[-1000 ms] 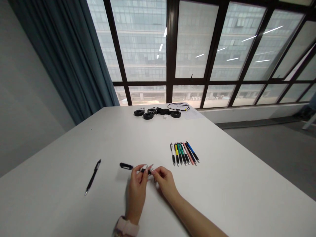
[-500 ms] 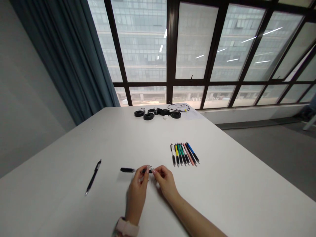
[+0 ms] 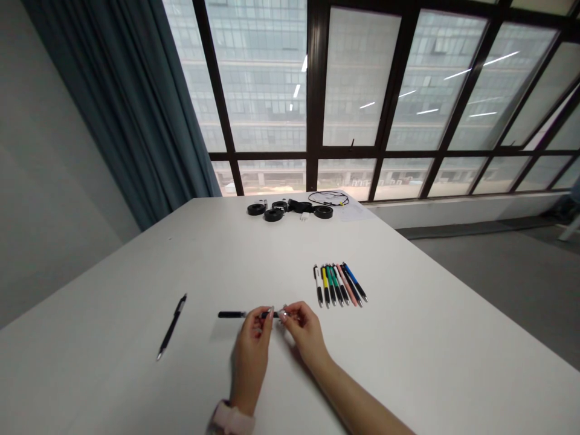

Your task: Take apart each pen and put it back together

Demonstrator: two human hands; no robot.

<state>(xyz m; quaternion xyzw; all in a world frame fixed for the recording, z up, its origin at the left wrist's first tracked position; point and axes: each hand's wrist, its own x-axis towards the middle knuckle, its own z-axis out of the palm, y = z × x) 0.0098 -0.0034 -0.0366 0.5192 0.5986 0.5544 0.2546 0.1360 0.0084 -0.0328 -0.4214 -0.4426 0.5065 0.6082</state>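
Black pen (image 3: 231,314): lower ctr of frame, approx. level, running btwn both hands. L to R: blue-grey curtain (image 3: 118,109), upper L. Below it, lower L, loose pen (image 3: 171,327), dark w/ silver tip, lying at a slant on white desk (image 3: 203,254), tip toward bottom edge, well apart from hands. Lower ctr: L hand (image 3: 254,344) pinching black pen btwn thumb & fingers, dark end sticking out to L; pale cuff (image 3: 233,418) at wrist. Mid-frame, far end of desk: black rolls (image 3: 273,215). Just R of L hand: R hand (image 3: 306,335), fingertips gripping pen's R end; detail there too small to tell. R of ctr: pen row (image 3: 335,279), side by side (white, yellow, 2x green, white, pink, black, blue), near R hand, not touching. Far R: grey floor (image 3: 489,266).
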